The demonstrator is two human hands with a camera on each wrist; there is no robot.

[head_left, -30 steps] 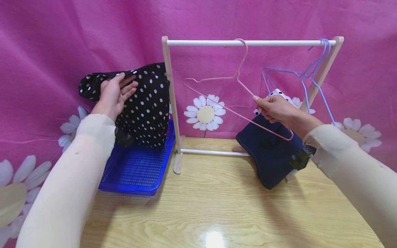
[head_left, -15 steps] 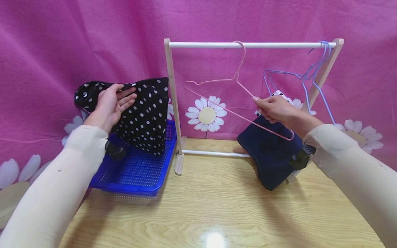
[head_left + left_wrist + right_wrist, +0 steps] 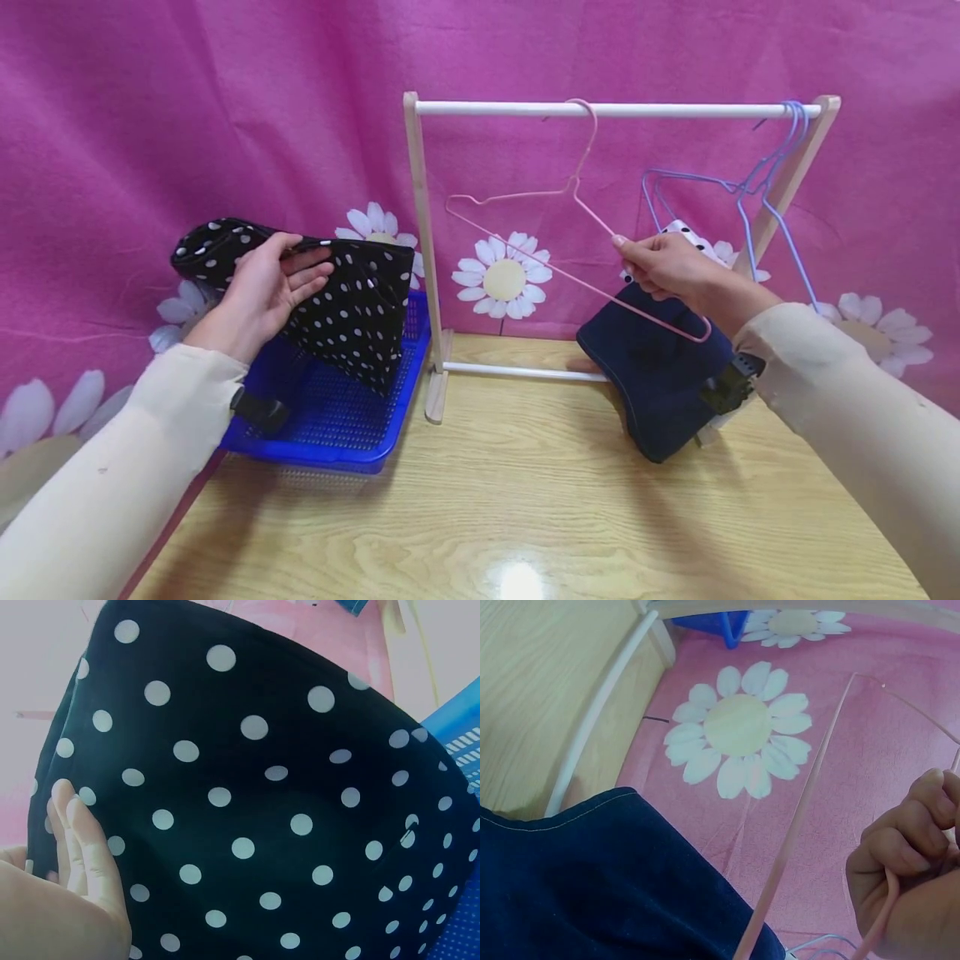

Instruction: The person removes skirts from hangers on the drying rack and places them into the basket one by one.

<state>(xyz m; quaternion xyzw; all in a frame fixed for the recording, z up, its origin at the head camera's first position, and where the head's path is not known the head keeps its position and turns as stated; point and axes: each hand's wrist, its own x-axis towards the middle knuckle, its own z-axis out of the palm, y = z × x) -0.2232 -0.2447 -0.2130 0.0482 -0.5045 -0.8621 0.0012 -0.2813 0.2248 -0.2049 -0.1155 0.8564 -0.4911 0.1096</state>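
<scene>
Left hand point(image 3: 266, 292): I see fingers nearly straight, pinching the dotted cloth point(image 3: 352, 308) against the thumb.
Right hand point(image 3: 670, 262): fingers curled, gripping the pink hanger point(image 3: 573, 181).
Cloth: over the blue basket point(image 3: 337, 456), contact unclear.
Hanger: hooked on the white rail point(image 3: 690, 110).

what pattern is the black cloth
The black cloth has white polka dots, clearest in the left wrist view.

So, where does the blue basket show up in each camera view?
Head: the blue basket is left of centre, partly behind the black polka-dot cloth.
Left wrist: the blue basket is cut off at the right edge.
Right wrist: a piece of the blue basket shows at the top, left of centre.
Shared landmark: the pink backdrop.
</scene>
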